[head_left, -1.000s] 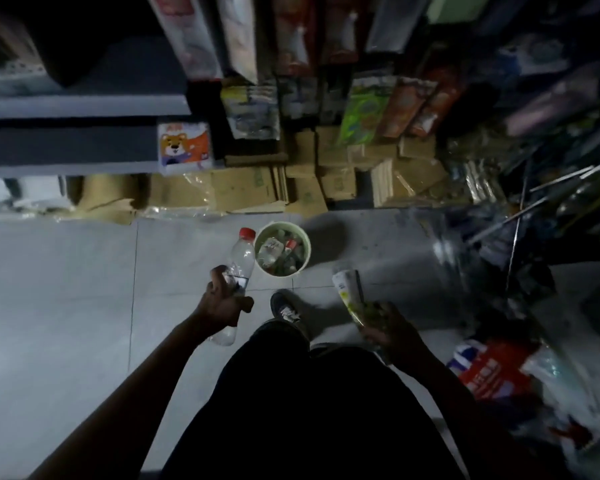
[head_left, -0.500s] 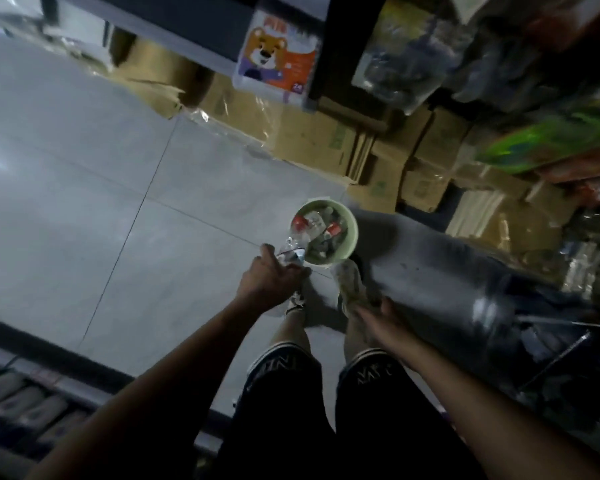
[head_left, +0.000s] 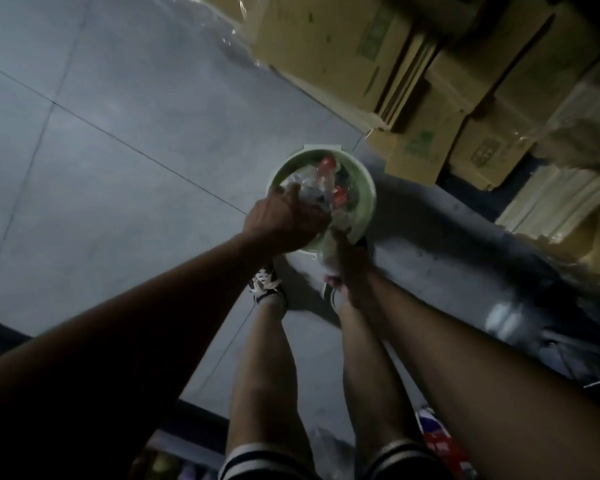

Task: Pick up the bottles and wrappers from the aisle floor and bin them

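Two hands over green bin on aisle floor. Left hand grips clear bottle, long axis pointing away, red cap end inside rim. Right hand holds pale wrapper just short of near rim, so left is closer.

Left hand holding clear red-capped bottle over green bin, right hand gripping pale wrapper, cardboard boxes beside

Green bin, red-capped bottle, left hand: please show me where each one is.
green bin (head_left: pixel 367 188), head view, right inner wall.
red-capped bottle (head_left: pixel 327 164), head view, its red cap.
left hand (head_left: pixel 284 220), head view, back of hand.
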Demonstrator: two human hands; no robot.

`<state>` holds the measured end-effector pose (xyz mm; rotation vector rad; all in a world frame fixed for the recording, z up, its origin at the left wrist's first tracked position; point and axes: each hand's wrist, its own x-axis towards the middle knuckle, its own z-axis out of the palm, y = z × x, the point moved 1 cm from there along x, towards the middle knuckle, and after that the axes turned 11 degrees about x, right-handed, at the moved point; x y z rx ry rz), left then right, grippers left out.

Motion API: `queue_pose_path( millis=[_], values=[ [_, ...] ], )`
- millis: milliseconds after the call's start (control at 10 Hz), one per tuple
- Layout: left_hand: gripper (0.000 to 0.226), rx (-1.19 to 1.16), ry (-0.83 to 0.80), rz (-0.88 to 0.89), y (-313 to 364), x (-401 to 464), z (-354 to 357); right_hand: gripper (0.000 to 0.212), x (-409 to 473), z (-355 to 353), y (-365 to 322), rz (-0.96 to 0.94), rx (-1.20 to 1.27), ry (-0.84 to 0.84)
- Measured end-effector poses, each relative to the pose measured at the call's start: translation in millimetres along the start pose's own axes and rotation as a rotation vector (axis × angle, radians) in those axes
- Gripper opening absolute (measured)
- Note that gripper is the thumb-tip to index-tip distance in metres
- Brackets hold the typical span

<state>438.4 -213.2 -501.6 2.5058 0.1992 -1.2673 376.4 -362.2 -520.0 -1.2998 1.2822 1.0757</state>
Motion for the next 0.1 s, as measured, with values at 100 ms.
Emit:
queue_pose_path(
  millis=[100],
  values=[
    [0.079, -0.044, 0.088, 0.080, -0.9, 19.0, 14.9, 0.026, 15.7, 3.0, 1.3, 0.078, 0.418, -0.028]
  ],
)
